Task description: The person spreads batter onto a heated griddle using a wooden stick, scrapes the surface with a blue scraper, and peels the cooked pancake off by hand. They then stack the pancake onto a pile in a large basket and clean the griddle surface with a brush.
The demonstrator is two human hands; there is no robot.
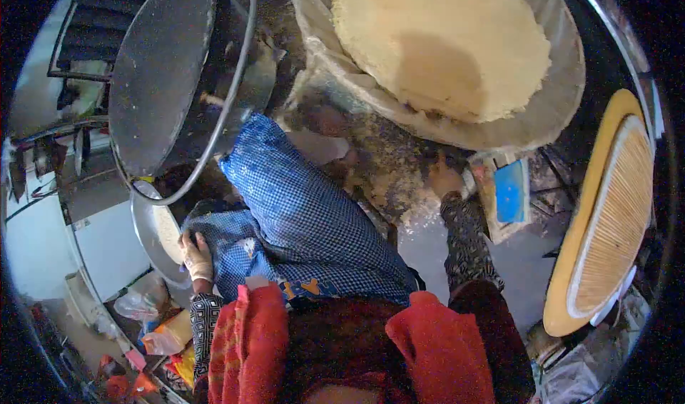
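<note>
My left hand [196,255] rests on a blue checked cloth [300,211] draped over my lap, fingers pressed on the fabric near a round metal tray [146,233]. My right hand [446,179] reaches forward and down to the floor, beside a small box with a blue top [508,193]; whether it grips anything is hidden. A tall stack of thin round flatbreads [442,40] lies on a cloth-lined tray [564,97] ahead. I wear patterned sleeves and a red scarf [250,347].
A large dark round griddle [160,68] stands at the upper left. A round woven cushion-like board [606,218] leans at the right. Flour and crumbs cover the floor [389,168]. Plastic bags and packets [160,325] lie at the lower left.
</note>
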